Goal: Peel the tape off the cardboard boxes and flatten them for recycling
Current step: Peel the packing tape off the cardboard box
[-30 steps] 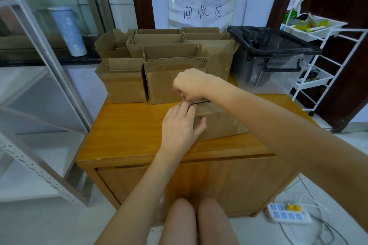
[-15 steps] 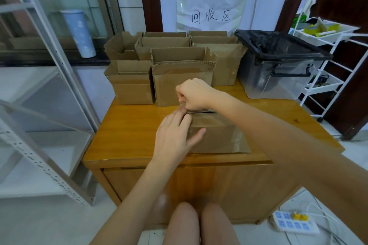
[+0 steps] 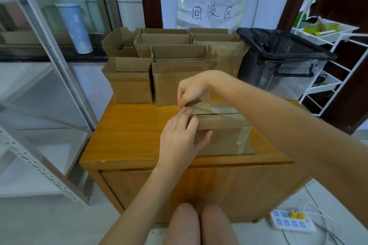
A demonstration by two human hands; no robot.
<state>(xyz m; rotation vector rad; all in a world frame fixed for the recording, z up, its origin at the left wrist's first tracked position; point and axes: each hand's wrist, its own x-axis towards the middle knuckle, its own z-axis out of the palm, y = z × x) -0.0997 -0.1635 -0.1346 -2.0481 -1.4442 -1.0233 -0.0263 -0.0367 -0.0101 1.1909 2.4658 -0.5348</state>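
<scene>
Your knees point(image 3: 201, 223) sit at the bottom of the view, just in front of the wooden cabinet, and a white power strip point(image 3: 291, 221) lies on the floor to their right. On the cabinet's tabletop point(image 3: 127, 135), near its front edge, stands the closed cardboard box point(image 3: 223, 135) you are working on. Your left hand point(image 3: 180, 141) rests on its left end: the fingers point(image 3: 186, 114) lie straight along the top edge and the thumb presses the front face. Your right hand point(image 3: 191, 90) reaches across from the right, with its fingers clamped on the left end of the clear tape point(image 3: 211, 106). That end is lifted off the top seam, while the rest of the strip runs right along the top and down the box's right side. What the box holds is hidden.

Behind it, a cluster of open boxes point(image 3: 175, 69) stands in rows at the back of the tabletop, flaps up. From this angle their insides show only bare cardboard walls. To the right of them is a clear bin point(image 3: 286, 73) lined with a black bag; its contents cannot be made out. Further right a white wire rack point(image 3: 326, 65) carries a tray with yellow and green items. On the wall behind the boxes hangs a paper sign point(image 3: 212, 13) under clear plastic. At far left a pale blue tumbler point(image 3: 74, 28) stands on a dark ledge.
</scene>
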